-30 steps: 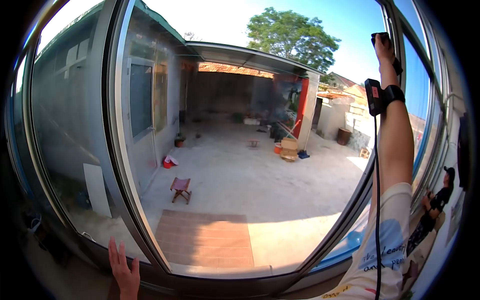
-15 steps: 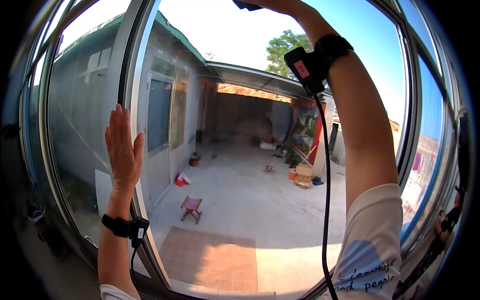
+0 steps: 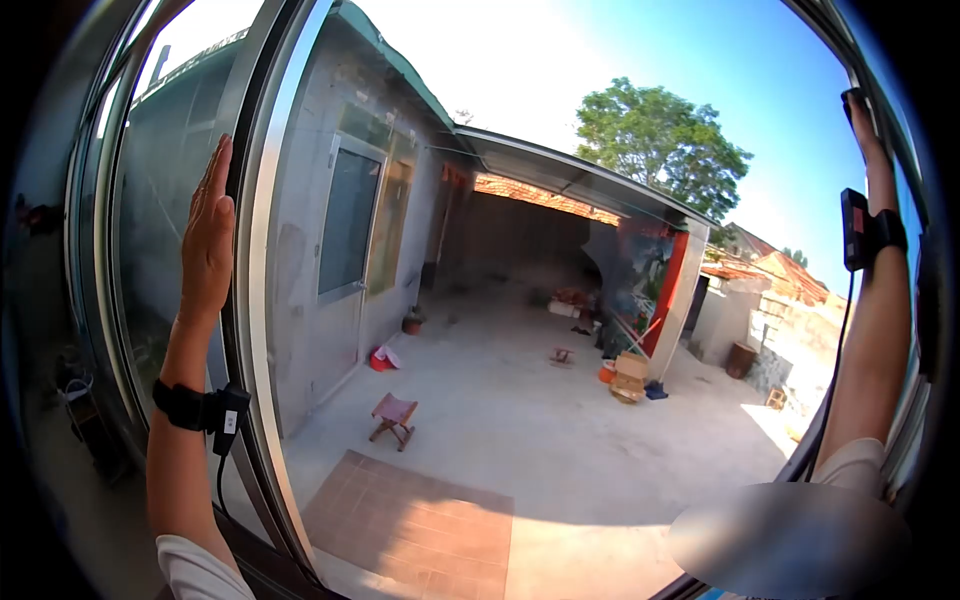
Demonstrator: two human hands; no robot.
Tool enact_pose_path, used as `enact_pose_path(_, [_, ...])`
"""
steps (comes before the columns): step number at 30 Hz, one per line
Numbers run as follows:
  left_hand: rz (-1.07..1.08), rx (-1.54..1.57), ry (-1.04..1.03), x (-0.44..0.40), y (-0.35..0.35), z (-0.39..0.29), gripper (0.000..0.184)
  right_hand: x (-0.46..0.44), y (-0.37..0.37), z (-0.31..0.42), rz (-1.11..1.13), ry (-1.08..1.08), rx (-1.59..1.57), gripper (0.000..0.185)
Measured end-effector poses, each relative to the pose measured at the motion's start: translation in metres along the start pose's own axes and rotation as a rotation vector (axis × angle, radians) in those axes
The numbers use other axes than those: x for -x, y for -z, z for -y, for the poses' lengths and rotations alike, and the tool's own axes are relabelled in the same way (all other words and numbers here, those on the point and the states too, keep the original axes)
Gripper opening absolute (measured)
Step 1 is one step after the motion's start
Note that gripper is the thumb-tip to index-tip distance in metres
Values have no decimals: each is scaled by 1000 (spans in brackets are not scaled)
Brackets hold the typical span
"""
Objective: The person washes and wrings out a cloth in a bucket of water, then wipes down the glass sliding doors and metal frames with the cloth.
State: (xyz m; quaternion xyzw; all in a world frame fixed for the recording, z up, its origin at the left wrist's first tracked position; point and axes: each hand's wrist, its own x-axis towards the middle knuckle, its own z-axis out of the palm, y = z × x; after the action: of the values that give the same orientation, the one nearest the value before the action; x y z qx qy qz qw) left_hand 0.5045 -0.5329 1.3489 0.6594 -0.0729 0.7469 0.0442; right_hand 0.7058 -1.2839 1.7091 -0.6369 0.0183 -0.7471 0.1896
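My left hand point(image 3: 208, 235) is raised with straight fingers beside the metal window frame point(image 3: 262, 200) on the left, holding nothing. A black device point(image 3: 228, 418) is strapped to that wrist. At the upper right, my right hand point(image 3: 866, 125) reaches up along the right side of the window frame. Dark material point(image 3: 853, 97) shows at this hand, which looks closed on it. Another strapped device point(image 3: 856, 230) with a cable sits on the right wrist. Beyond the frame lies a courtyard.
Outside are a folding stool point(image 3: 393, 418), brown paving point(image 3: 420, 525), a cardboard box point(image 3: 629, 377), a red basin point(image 3: 383, 359), a brown barrel point(image 3: 741, 360) and a tree point(image 3: 660, 150). A blurred oval patch point(image 3: 785, 540) covers the lower right.
My right hand has swept from the top middle to the far right. My left hand has risen and shifted slightly left along the frame. The view has also shifted.
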Motion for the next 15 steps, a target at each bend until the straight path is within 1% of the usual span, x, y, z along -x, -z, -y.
enact_pose_path(2, [10, -141, -110, 3, 0, 3, 59, 5, -6, 20, -11, -40, 18, 66])
enact_pose_path(4, [1, -111, -135, 6, 1, 14, 59, 12, -13, 52, -12, -66, 38, 66])
enact_pose_path(6, [20, -116, -210, 9, -2, 15, 59, 23, -13, 104, -18, -72, 53, 66])
enact_pose_path(10, [47, -114, -207, 7, -3, 3, 63, 48, -13, 242, 11, -43, 66, 65])
enact_pose_path(11, [47, -155, -193, 7, -5, -4, 66, 52, -12, 282, 23, -30, 69, 65])
enact_pose_path(12, [68, -125, -203, 6, -2, 8, 68, 60, -7, 323, 33, -6, 62, 65])
enact_pose_path(15, [63, -126, -201, 9, -7, 5, 68, 89, 4, 445, 97, 62, 39, 65])
